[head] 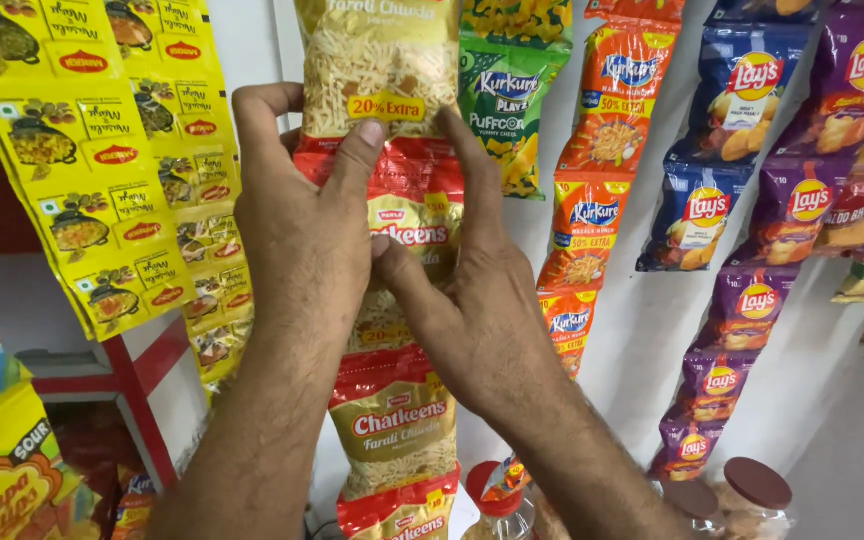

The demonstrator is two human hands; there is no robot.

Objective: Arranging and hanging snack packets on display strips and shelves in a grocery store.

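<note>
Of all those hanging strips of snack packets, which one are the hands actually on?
The red-and-gold strip of fried-noodle snack packets in the middle. The left hand and right hand both grip it at one seam; the orange, blue and purple strips to its right hang untouched.

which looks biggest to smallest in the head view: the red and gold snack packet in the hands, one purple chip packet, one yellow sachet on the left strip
1. Red and gold snack packet, largest, though nearest the camera.
2. Purple chip packet.
3. Yellow sachet, smallest.
</note>
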